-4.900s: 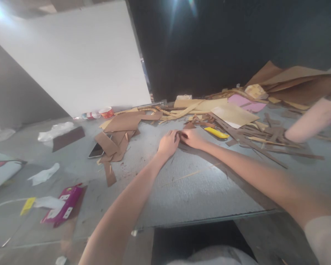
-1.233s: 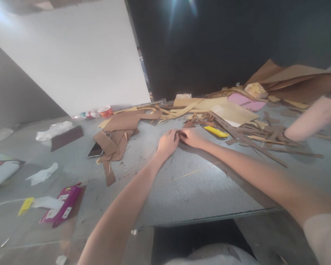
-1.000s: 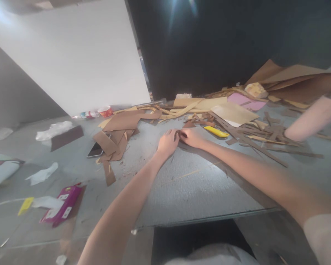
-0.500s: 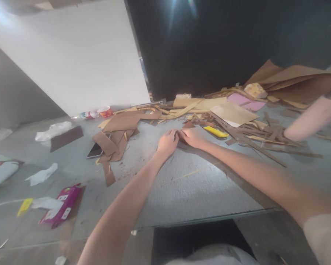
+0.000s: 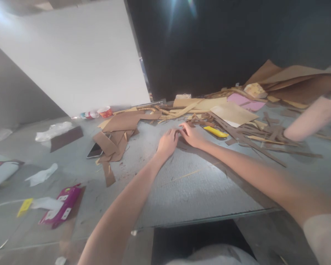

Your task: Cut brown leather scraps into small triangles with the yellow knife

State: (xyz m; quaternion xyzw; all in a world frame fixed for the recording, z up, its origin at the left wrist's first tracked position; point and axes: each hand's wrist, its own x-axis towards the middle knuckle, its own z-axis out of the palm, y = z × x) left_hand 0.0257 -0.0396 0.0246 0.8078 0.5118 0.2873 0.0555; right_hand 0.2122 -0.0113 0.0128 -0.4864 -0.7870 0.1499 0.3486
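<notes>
On a grey counter (image 5: 198, 195), the right hand (image 5: 192, 136) has just parted its fingers, nothing visible in them, suggesting a loosened pinch. Beside it, the left hand (image 5: 168, 142) is curled, contents hidden. Brown scraps (image 5: 203, 119) and a yellow cutter (image 5: 215, 131) lie near the right.

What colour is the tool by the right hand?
Yellow: the tool shows best in the head view, beside the right hand.

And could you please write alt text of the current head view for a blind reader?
A person's left hand and right hand rest close together on a grey table, anything between them unclear. To the right lie a yellow tool and brown strips; left, a phone partly under brown scraps.
</notes>
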